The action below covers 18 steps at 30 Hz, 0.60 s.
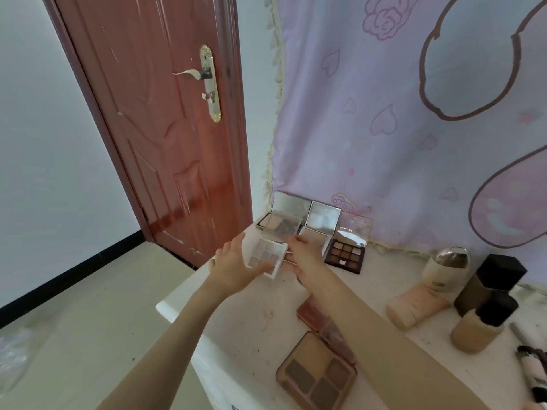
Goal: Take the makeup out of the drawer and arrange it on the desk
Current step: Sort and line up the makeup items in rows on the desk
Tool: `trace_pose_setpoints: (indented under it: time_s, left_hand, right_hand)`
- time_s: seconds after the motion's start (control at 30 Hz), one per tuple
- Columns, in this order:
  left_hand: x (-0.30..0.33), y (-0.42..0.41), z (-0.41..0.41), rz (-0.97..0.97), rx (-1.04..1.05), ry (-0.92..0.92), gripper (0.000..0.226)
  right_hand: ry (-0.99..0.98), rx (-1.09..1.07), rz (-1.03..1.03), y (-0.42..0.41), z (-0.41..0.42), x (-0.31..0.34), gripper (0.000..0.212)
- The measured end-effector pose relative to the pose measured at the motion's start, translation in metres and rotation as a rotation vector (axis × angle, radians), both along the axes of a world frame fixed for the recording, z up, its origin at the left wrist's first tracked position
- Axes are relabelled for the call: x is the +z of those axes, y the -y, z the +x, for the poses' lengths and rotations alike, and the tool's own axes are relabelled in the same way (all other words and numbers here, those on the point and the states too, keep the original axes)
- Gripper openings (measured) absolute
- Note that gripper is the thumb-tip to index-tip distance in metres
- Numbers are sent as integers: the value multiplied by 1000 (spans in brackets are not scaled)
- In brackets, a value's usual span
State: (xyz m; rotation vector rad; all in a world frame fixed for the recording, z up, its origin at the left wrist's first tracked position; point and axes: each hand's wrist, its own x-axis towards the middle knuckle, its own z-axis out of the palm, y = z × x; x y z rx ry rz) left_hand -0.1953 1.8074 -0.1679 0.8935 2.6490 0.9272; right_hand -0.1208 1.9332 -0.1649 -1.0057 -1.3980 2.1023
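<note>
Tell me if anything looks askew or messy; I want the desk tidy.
Yes. A beige tube lies on its side with dark smudges, unlike the upright bottles beside it. The four-pan palette sits crooked near the front of the desk, whose top shows specks and stains.

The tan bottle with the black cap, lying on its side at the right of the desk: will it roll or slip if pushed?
The tan bottle looks round and lies on its side, so it would probably roll. Its surface seems smooth, perhaps slippery. The black cap is narrower, so it may curve toward the cream tube.
</note>
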Motion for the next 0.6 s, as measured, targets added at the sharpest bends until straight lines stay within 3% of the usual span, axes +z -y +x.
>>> trace_pose_setpoints:
  time_s: [0.17,0.43,0.6]
  left_hand:
    - [-29,-5,1,-123,48,-124,114]
    - [-33,-25,-17,-83,184,-203,97]
    - [-32,-27,-27,-138,173,-185,97]
  right_hand:
    - [10,-5,9,-9,-24,-2,12]
    - [52,34,-53,-18,-51,-5,13]
    - [41,67,-75,-16,-53,-3,26]
